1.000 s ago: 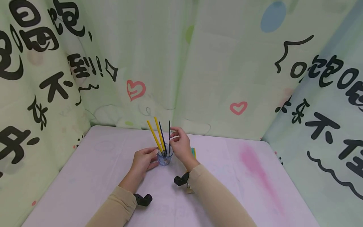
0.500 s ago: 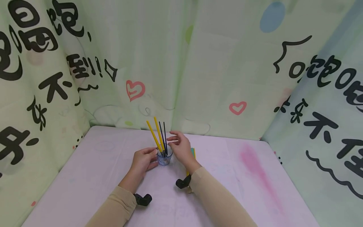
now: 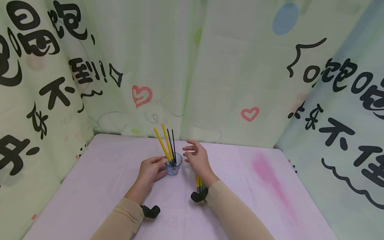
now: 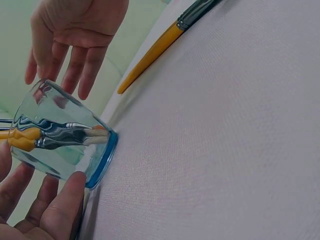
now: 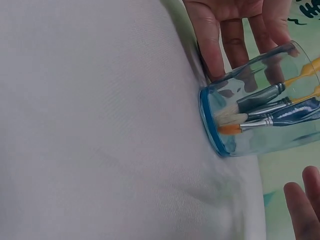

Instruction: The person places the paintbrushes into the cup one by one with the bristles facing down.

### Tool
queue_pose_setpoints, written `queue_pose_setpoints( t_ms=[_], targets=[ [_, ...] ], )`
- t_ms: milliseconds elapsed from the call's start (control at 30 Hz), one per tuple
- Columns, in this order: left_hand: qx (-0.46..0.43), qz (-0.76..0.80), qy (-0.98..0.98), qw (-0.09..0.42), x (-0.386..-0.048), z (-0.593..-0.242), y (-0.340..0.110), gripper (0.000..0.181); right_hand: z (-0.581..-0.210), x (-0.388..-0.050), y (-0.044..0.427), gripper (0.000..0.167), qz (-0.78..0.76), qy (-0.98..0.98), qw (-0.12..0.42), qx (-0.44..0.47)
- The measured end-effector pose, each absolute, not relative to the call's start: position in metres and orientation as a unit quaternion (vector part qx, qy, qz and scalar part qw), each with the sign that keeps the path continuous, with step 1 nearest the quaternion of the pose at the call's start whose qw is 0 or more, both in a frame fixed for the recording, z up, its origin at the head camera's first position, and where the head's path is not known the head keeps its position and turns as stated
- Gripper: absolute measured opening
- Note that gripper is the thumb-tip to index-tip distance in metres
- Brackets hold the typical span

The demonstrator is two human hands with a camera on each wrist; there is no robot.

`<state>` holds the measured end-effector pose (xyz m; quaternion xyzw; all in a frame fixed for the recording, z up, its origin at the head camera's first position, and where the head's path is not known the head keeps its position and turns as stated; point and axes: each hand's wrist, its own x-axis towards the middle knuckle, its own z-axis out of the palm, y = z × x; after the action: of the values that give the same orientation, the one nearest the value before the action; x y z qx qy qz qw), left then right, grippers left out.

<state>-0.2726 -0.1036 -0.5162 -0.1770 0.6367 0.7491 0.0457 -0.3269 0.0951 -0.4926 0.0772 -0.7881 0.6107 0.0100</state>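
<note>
A clear glass cup with a blue base stands upright on the table, holding brushes with yellow handles and thin dark handles. Their bristles point down inside the cup. My left hand grips the cup's left side, fingers and thumb round it, as the left wrist view also shows. To the right of the cup, my right hand is held apart from it, fingers loosely spread and holding nothing. In the right wrist view its fingertips appear below the cup.
More brushes with yellow and green handles lie on the pink-white table, partly behind my right wrist; one shows in the left wrist view. A printed curtain rises behind and beside the table.
The right hand has let go of a thin dark brush, which now leans in the cup beside the other dark one. That hand has moved right, away from the cup; the left stays put.
</note>
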Motion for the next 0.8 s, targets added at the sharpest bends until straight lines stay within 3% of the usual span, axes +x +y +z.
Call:
queue_pose_setpoints(
  t_ms=[800],
  targets=[
    [-0.178, 0.762, 0.621, 0.053, -0.274, -0.516, -0.105, 0.033, -0.502, -0.317, 0.142, 0.055, 0.598, -0.801, -0.007, 0.022]
  ],
)
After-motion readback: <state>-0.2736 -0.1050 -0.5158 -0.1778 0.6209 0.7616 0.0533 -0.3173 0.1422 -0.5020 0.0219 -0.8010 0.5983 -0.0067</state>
